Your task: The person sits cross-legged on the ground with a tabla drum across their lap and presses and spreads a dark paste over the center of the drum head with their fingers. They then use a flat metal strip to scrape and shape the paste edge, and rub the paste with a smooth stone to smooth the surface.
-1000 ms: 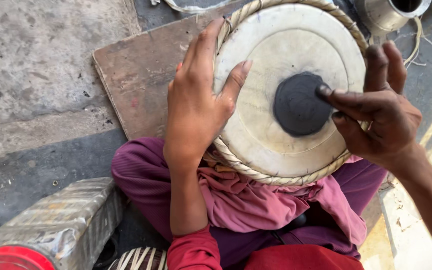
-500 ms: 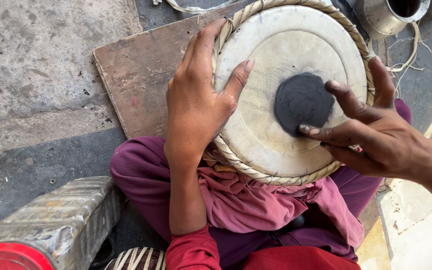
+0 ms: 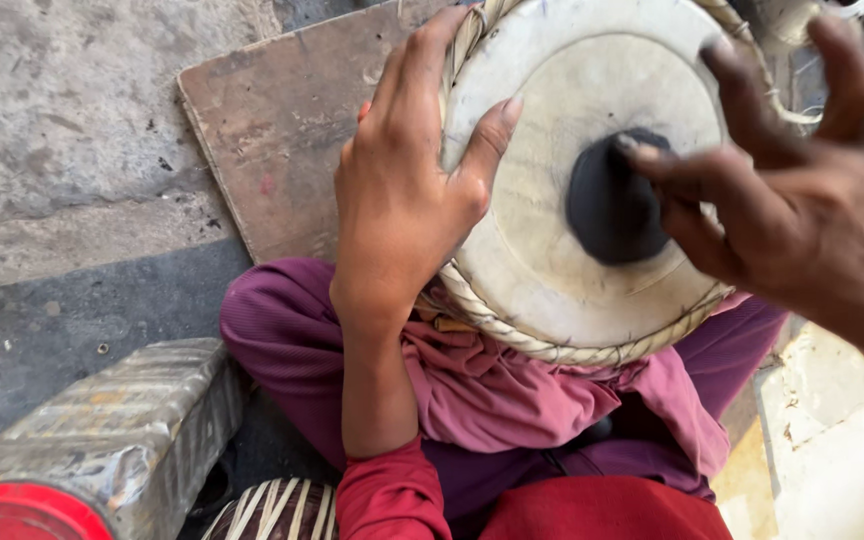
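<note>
Rough concrete floor under a wooden board (image 3: 282, 130), drum (image 3: 572, 180) propped in the lap: left hand (image 3: 402, 200) gripped its braided rim, right hand (image 3: 782, 190), fingers spread, hovered at the black patch (image 3: 607, 205), apparently mid-application.

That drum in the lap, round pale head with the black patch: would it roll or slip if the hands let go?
The drum looks round-bodied and sits tilted on soft purple cloth, so it would probably tip or roll without the left hand gripping its braided rim. The skin looks taut and smooth, likely slippery to a flat push; the right hand is over the black patch.
</note>
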